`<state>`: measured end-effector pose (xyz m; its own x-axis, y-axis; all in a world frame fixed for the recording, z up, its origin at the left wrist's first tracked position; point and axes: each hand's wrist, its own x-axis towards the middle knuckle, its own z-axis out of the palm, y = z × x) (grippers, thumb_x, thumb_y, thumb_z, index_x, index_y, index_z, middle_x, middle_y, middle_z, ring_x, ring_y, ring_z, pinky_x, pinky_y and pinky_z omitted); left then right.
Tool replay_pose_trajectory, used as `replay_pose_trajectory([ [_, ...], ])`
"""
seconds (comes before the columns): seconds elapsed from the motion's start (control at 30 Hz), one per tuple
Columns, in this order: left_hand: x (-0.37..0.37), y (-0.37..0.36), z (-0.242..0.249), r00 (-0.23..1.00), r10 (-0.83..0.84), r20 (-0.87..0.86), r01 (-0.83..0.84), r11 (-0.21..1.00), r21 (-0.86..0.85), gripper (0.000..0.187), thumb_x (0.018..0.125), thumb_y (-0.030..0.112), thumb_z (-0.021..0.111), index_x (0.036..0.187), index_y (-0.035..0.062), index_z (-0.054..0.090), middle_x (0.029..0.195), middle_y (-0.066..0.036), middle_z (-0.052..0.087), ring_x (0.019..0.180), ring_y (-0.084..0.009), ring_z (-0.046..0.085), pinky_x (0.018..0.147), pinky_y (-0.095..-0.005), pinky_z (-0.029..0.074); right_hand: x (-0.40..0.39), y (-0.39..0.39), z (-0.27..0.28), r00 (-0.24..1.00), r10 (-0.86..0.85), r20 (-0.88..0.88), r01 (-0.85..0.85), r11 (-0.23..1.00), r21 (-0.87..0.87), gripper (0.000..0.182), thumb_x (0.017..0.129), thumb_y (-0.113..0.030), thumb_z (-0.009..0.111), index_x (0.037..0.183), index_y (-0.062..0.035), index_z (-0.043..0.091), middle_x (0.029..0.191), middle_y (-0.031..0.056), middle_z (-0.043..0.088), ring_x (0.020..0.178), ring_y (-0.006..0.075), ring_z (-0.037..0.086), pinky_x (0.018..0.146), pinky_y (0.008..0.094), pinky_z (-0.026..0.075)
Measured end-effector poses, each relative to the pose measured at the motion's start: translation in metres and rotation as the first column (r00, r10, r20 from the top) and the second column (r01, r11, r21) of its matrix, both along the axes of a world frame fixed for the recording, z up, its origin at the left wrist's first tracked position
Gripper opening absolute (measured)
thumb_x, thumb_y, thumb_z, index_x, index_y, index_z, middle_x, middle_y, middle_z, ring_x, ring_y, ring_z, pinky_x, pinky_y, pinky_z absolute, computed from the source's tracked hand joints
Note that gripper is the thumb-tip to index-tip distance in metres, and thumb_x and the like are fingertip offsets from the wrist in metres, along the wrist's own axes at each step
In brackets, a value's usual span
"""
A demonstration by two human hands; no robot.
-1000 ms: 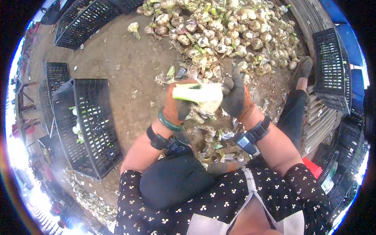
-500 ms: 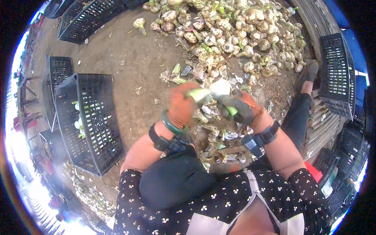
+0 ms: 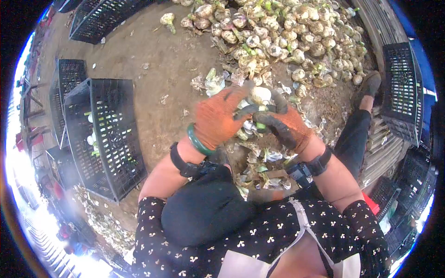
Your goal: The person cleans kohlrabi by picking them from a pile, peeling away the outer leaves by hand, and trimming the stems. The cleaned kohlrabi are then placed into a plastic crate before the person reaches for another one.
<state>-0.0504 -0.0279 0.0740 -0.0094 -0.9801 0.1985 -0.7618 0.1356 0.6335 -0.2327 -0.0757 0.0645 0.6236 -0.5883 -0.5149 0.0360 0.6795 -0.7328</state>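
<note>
One white bulb sits between the hands, in front of the body, short of the pile, green stem pointing back toward the person. Right hand has it: fingers curled in, one along the bulb's right side, thumb side by the stem. Left hand is half closed at the bulb's left side, fingers bent toward it; motion blur, can't tell if it grips or just touches. Both in orange gloves with dark grip faces. Green bangle on left wrist, dark straps on both wrists. Peel scraps litter the ground below the hands and up toward the pile. Pile is bulbs, many dirt-stained, some with green stubs. A stray bulb lies apart, left of the pile. Left of the person: a black crate with white and green pieces visible inside, second crate just behind it, third crate farther up. Far right: another crate beside slats. Person's right shoe is near the pile's right edge. Red item low right, mostly hidden by the sleeve; can't tell what it is.
</note>
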Motion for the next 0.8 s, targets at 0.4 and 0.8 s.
replay_pose_trajectory([
  [0.4,0.031,-0.008,-0.041,0.952,0.107,0.286,-0.174,0.959,0.223,0.037,0.07,0.023,0.065,0.105,0.0112,0.059,0.09,-0.013,0.062,0.079,-0.0309,0.061,0.066,-0.0398,0.05,0.006,0.016,-0.006,0.999,-0.005,-0.049,-0.008,0.968,-0.251,0.066,0.071,-0.009,0.07,0.128,-0.0051,0.036,0.11,0.0081,0.054,0.097,0.0156,0.054,0.083,0.0294,0.046],
  [0.8,0.008,0.007,0.004,0.991,-0.048,-0.124,0.061,0.992,0.108,0.04,0.072,0.021,0.067,0.11,0.0127,0.058,0.09,-0.013,0.064,0.084,-0.0308,0.061,0.077,-0.038,0.048,0.003,0.017,-0.016,0.879,-0.097,-0.468,-0.238,0.76,-0.605,0.067,0.067,-0.02,0.073,0.123,-0.0014,0.04,0.108,0.0105,0.056,0.097,0.0195,0.055,0.083,0.0314,0.046],
])
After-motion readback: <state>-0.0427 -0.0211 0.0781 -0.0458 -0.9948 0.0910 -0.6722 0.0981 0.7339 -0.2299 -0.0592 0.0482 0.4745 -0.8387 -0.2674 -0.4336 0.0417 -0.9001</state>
